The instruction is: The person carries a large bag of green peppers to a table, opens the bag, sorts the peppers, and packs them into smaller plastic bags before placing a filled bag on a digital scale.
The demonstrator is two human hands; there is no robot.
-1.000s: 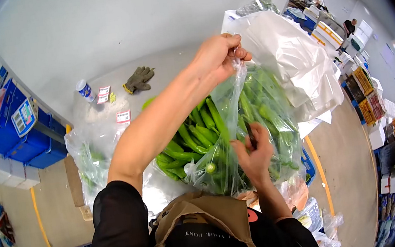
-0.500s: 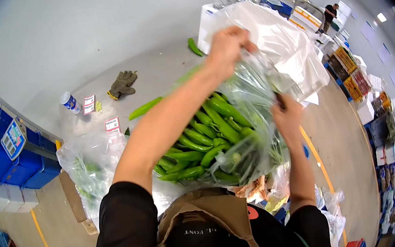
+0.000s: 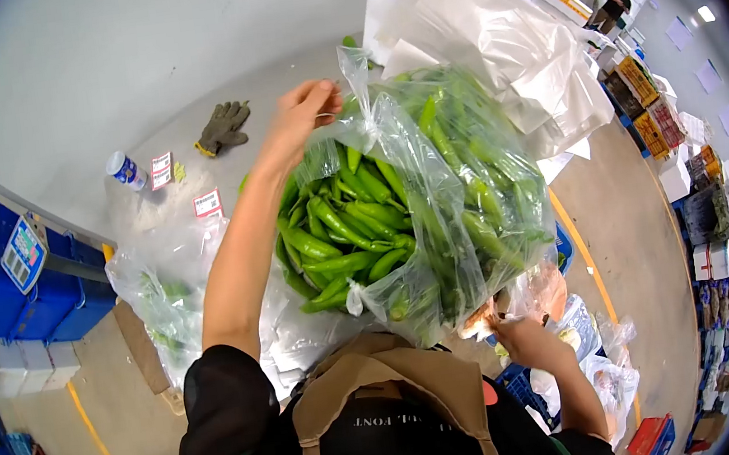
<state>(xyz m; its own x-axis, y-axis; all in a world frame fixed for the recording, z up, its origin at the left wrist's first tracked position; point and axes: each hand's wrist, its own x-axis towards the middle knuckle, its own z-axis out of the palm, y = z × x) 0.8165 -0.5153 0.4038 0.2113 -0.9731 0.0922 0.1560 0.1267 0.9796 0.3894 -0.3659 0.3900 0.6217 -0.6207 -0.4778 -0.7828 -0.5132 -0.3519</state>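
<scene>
A large clear plastic bag (image 3: pixel 440 209) of long green peppers (image 3: pixel 350 220) lies on the work surface in front of me. Its gathered neck stands up at the far side, and peppers show uncovered on the left. My left hand (image 3: pixel 306 118) is beside that neck, its fingertips pinched together; a thin pale strand shows at them, too small to name. Low at the bag's right edge, my right hand (image 3: pixel 529 341) has its fingers curled. Something dark shows at its fingertips, which I cannot make out.
A grey work glove (image 3: pixel 223 128), a white-and-blue cup-shaped container (image 3: pixel 126 170) and printed labels (image 3: pixel 208 203) lie at the left. White plastic sheeting (image 3: pixel 497 47) covers a box behind the bag. Crumpled plastic (image 3: pixel 175 278) and blue crates (image 3: pixel 34 277) are leftward. Another person (image 3: pixel 613 9) stands far off.
My left hand has moved left and nearer to me. The right hand has dropped toward my body. The pepper-filled bag is now fuller in view on the right, its neck gathered upright.
</scene>
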